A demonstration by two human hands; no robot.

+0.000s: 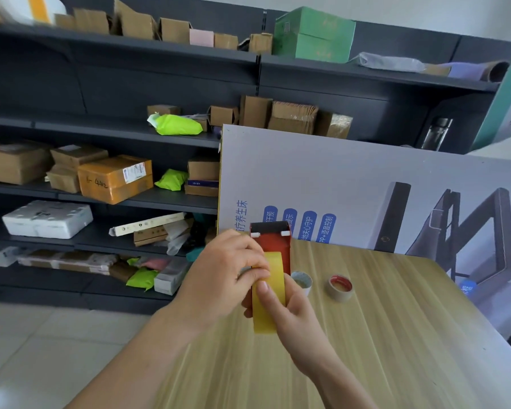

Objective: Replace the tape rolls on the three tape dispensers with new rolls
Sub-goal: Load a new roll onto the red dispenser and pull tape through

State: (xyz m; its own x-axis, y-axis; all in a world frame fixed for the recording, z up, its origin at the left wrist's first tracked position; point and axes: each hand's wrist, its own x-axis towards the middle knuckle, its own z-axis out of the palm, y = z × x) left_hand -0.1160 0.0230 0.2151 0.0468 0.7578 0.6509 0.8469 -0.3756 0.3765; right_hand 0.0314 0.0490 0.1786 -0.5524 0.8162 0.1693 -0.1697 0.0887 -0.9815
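1. I hold the red tape dispenser (273, 245) up over the near edge of the wooden table (381, 335), with the yellow tape roll (272, 314) sitting in its frame, between my two hands.
2. My left hand (224, 273) has its fingers curled in against the roll's left side, pinching it; how far they reach round I cannot tell.
3. My right hand (289, 308) wraps the dispenser from underneath, thumb (263, 289) pressed flat on the roll's yellow face.
4. The roll looks light and stiff, a rigid ring. I judge its smooth outer face slippery, so the flat sides and core are the better hold.
5. The dispenser seems thin sheet metal, light, likely sharp at the cutter end, so I grip its side walls.
6. A tape roll with a red core (340, 287) and a pale roll (303, 281) lie on the table just beyond.
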